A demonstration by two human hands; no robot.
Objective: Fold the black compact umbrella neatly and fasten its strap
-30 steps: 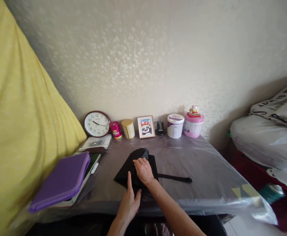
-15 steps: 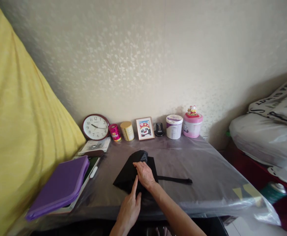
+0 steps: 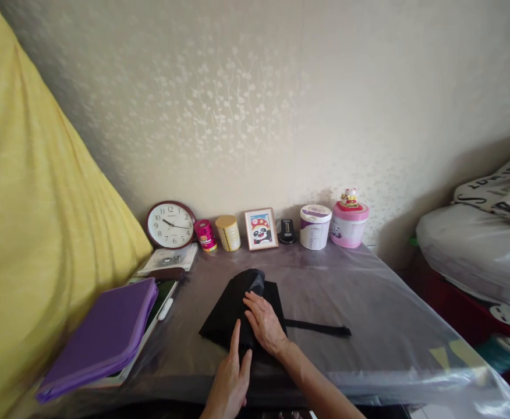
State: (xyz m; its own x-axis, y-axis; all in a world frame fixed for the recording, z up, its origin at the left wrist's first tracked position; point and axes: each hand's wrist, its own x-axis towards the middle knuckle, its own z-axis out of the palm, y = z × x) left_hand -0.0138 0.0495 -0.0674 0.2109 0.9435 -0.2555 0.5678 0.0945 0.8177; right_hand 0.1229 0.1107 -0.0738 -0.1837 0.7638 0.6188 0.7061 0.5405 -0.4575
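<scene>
A black folded cloth (image 3: 223, 309) lies near the front edge of the tabletop (image 3: 351, 291), roughly in the middle, with a black strap (image 3: 318, 328) running from it to the right. The right hand (image 3: 264, 323) rests palm down on the cloth, its fingers laid out nearly straight and close together, pressing on the surface rather than gripping. The left hand (image 3: 232, 372) is at the near edge of the cloth, index finger pointing forward onto it and thumb held apart, with nothing visible pinched between them; its other fingers are mostly hidden. To the left of the cloth, a purple zip folder (image 3: 102, 326) lies over other flat items, a small white object (image 3: 165, 309) just beside them. Along the back stand, from left to right, a round clock (image 3: 170, 225) leaning on the wall (image 3: 255, 116), a magenta can (image 3: 205, 235), a can with a gold lid (image 3: 228, 234), a framed panda picture (image 3: 261, 229), a small black device (image 3: 287, 231), a white and purple tub (image 3: 315, 230) and a pink-lidded tub (image 3: 350, 228) bearing a figurine (image 3: 350, 197). A yellow curtain (image 3: 41, 221) hangs at far left; a pale plastic-wrapped bundle (image 3: 477, 250) sits well apart at right.
</scene>
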